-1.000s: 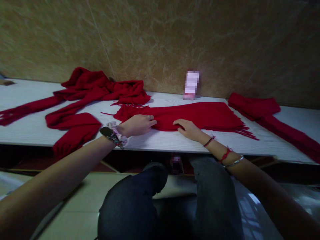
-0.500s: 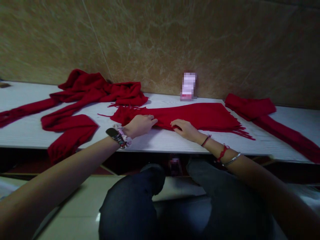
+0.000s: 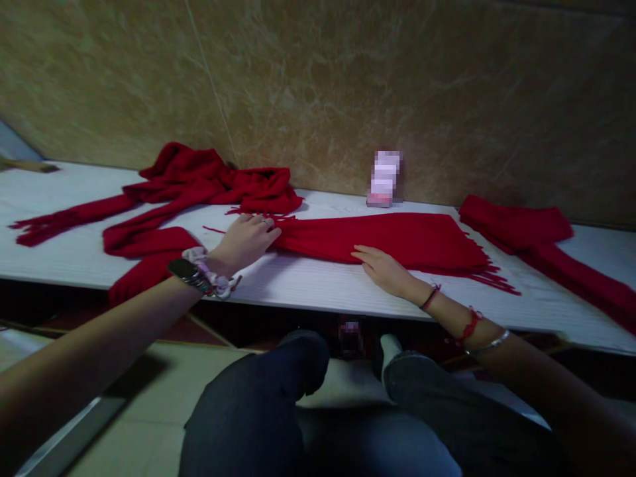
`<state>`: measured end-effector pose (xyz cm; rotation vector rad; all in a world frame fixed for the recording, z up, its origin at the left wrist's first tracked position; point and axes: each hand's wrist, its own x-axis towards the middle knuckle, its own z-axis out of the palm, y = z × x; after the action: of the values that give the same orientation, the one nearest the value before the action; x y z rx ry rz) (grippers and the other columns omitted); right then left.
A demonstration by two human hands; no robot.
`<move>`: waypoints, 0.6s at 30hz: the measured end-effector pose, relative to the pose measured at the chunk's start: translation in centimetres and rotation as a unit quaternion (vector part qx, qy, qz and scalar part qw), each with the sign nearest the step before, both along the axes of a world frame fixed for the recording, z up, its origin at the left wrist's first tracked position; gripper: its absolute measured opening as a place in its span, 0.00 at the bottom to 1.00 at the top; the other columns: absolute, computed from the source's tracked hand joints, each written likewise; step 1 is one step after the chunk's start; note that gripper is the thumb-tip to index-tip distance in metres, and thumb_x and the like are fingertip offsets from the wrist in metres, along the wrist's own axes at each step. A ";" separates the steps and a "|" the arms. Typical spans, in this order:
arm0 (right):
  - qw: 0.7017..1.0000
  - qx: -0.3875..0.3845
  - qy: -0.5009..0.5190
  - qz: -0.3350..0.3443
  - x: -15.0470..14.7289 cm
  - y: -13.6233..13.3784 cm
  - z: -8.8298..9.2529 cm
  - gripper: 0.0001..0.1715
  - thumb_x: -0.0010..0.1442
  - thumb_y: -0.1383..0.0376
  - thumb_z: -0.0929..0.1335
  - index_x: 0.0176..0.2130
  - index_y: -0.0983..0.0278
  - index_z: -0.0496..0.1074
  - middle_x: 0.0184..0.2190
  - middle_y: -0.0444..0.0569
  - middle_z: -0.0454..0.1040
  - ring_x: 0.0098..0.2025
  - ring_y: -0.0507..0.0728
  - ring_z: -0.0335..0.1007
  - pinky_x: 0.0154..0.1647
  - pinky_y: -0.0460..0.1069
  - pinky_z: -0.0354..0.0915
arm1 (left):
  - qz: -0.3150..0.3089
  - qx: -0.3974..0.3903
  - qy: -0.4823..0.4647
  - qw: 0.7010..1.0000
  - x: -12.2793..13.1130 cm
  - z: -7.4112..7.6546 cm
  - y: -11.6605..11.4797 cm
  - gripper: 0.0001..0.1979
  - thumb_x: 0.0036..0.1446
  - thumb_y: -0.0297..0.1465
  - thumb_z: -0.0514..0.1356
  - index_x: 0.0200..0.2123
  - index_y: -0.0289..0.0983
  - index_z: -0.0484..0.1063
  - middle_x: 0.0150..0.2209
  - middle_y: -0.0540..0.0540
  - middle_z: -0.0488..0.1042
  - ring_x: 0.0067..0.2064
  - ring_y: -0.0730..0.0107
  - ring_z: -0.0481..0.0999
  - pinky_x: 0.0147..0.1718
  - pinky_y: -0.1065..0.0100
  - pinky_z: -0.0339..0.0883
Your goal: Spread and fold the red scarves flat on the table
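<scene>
A red fringed scarf point(image 3: 397, 238) lies stretched lengthwise along the white bench top, its tassels fanned out at the right end. My left hand point(image 3: 246, 240) is closed over the scarf's left end, where the cloth gathers and narrows; the fingertips are partly hidden. Flat on the scarf's near edge, right of its middle, rests my right hand point(image 3: 385, 268) with fingers stretched out. Behind and left of my left hand sits a crumpled red scarf point(image 3: 183, 175), with strips trailing left and toward the front edge. Another red scarf point(image 3: 521, 225) lies folded at the right.
A small pixelated item point(image 3: 385, 179) stands against the brown marbled wall point(image 3: 322, 86) at the back. At the far left a brown stick-like object point(image 3: 34, 165) lies on the white bench top point(image 3: 308, 281). My knees are below its front edge.
My left hand has moved left from the scarf's middle part to its left end, and the cloth there has drawn narrower. My right hand's fingers have straightened. The view has shifted slightly.
</scene>
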<state>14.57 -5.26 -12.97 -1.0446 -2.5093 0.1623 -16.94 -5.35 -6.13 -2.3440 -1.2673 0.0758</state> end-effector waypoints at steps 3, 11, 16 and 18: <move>0.999 0.016 -0.026 0.015 -0.3 0.3 -0.2 0.24 0.60 0.73 0.56 0.53 0.69 0.68 0.55 0.59 0.67 0.59 0.59 0.60 0.60 0.60 0.57 | 0.028 0.025 0.016 0.999 -1.4 0.2 0.0 0.15 0.58 0.21 0.46 0.39 0.36 0.70 0.41 0.37 0.71 0.45 0.54 0.68 0.43 0.55 0.59; 0.992 0.023 -0.111 0.049 0.2 0.0 1.6 0.23 0.60 0.71 0.59 0.54 0.72 0.66 0.56 0.61 0.65 0.59 0.60 0.60 0.60 0.56 0.58 | 0.129 0.043 0.038 0.990 -1.7 0.5 -0.3 0.16 0.59 0.22 0.43 0.35 0.35 0.70 0.35 0.39 0.72 0.42 0.56 0.68 0.43 0.53 0.58; 0.991 0.003 -0.120 0.057 2.8 1.1 2.6 0.24 0.60 0.66 0.61 0.56 0.67 0.65 0.57 0.56 0.64 0.61 0.61 0.57 0.60 0.61 0.56 | 0.078 0.031 -0.015 0.996 -1.0 1.1 0.1 0.15 0.56 0.22 0.48 0.42 0.36 0.70 0.41 0.42 0.71 0.46 0.60 0.67 0.47 0.56 0.57; 0.989 -0.021 -0.123 0.078 3.9 1.6 2.7 0.25 0.59 0.68 0.61 0.56 0.65 0.65 0.58 0.54 0.64 0.61 0.59 0.57 0.60 0.58 0.57 | 0.047 -0.049 0.016 0.998 -1.5 1.0 0.6 0.16 0.54 0.21 0.49 0.43 0.35 0.70 0.42 0.41 0.72 0.44 0.61 0.69 0.45 0.59 0.59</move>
<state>18.43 -3.70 -10.30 -0.9337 -2.8238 0.1404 -18.47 -4.70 -5.11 -2.3546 -1.3865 0.2084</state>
